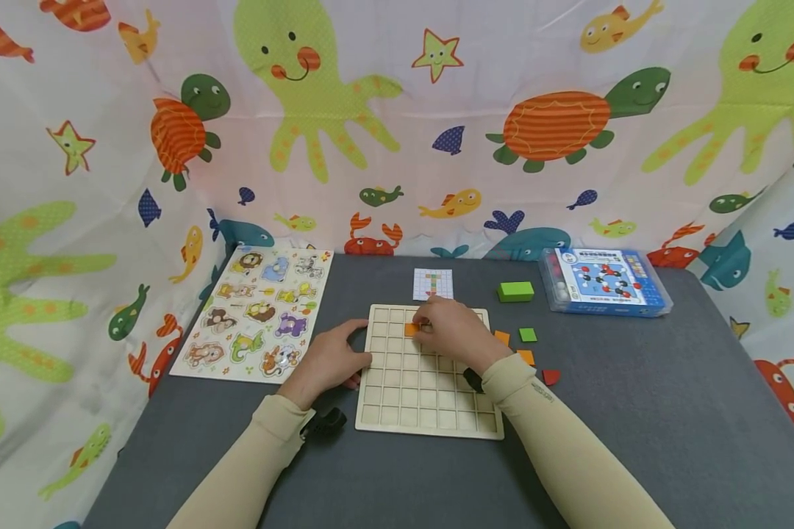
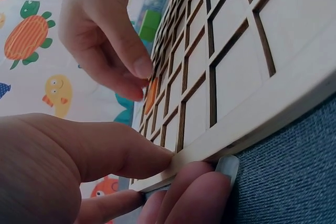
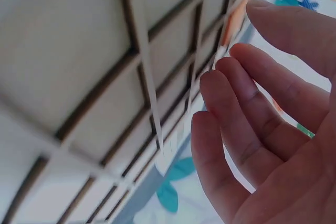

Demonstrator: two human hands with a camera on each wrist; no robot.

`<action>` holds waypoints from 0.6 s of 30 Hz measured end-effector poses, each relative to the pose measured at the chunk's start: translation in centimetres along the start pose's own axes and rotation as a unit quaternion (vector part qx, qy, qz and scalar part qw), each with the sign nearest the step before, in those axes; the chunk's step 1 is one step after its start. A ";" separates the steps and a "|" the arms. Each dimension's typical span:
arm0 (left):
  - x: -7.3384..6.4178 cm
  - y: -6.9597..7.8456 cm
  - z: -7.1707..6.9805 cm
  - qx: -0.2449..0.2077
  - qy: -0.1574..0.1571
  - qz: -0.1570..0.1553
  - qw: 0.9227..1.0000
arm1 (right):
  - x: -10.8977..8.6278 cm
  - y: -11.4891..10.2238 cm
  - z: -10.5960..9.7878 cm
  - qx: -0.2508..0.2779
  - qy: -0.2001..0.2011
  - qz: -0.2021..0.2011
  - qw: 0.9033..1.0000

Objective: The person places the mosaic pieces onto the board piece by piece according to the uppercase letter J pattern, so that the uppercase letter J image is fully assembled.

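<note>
Since the animal puzzle point(image 1: 245, 373) lies off at the far left, my guess is it's parked there just to be out of the way. Next along, the left hand point(image 1: 331, 360) has the near-side left edge of the wooden grid board point(image 1: 409, 398) pinched, thumb on the rim and curled fingers against the side, probably so it won't slide. An orange tile point(image 1: 410, 330) looks to be sitting in a cell near the board's far edge, and the small pattern card point(image 1: 433, 283) lies just beyond, handy for a glance I'd say. Right hand point(image 1: 455, 329) is right at that tile: fingers loosely bent, about half open, thumb and index apart, nothing visibly gripped. Can't tell if a fingertip actually touches it. Further right, loose tiles point(image 1: 526, 357) in orange, green and red lie beside the board, likely for easy reach, then a green block point(image 1: 515, 292) and a plastic box point(image 1: 605, 283).
</note>
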State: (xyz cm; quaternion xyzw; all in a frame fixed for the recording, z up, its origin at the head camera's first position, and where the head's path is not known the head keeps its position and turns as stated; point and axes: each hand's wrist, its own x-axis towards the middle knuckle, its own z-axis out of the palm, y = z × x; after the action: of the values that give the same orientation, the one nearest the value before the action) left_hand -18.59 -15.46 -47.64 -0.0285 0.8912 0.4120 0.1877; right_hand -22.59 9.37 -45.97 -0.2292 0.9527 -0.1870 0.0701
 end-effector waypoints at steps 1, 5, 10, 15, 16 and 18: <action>0.1 0.0 0.0 -0.001 0.000 -0.001 1.000 | -0.4 0.2 -0.2 0.005 0.004 0.002 1.000; 0.0 -0.1 0.2 -0.003 -0.001 -0.008 1.000 | -2.6 1.3 -1.2 0.031 0.021 0.023 0.999; 0.1 -0.2 0.4 0.003 0.000 -0.010 1.000 | -5.5 3.8 -2.3 0.066 0.040 0.060 0.995; 0.1 -0.1 0.3 -0.003 -0.002 -0.002 1.000 | -8.1 6.7 -3.5 0.070 0.053 0.087 0.992; 0.1 -0.1 0.3 -0.003 -0.002 -0.002 1.000 | -8.6 7.2 -3.7 0.071 0.055 0.094 0.992; 0.1 0.0 0.2 -0.002 -0.002 -0.003 1.000 | -9.4 8.2 -4.1 0.072 0.057 0.112 0.989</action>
State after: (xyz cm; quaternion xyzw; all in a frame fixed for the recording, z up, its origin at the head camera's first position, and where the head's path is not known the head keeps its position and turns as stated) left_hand -18.60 -15.29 -47.83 -0.0304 0.8899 0.4133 0.1906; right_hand -18.54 21.83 -44.93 -0.1047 0.9588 -0.2591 0.0519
